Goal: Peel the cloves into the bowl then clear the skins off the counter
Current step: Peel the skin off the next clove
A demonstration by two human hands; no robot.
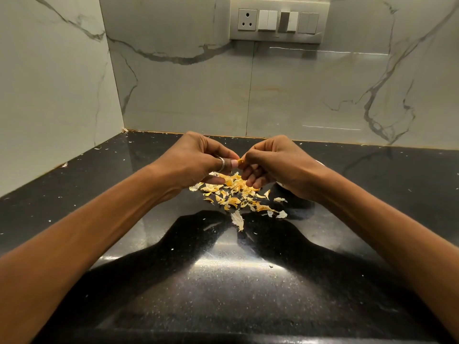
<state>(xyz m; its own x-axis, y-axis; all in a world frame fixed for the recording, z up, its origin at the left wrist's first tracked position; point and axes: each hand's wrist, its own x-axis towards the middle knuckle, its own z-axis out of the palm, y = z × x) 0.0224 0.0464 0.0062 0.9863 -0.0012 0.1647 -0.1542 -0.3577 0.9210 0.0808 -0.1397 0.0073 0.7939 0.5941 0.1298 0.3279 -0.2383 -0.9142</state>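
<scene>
My left hand (196,160) and my right hand (275,162) meet above the black counter (223,281), fingertips together. Between them they pinch a small garlic clove (240,161) with yellowish skin; most of it is hidden by the fingers. A ring sits on my left thumb. Directly below the hands lies a loose pile of garlic skins (236,192), yellow and white flakes scattered toward me. A sliver of a white bowl (320,163) shows behind my right wrist, mostly hidden by the hand and forearm.
Marble-patterned walls close the counter at the back and left, forming a corner (125,130). A switch panel with a socket (279,19) hangs on the back wall. Tiny skin flecks dot the counter along the wall edge.
</scene>
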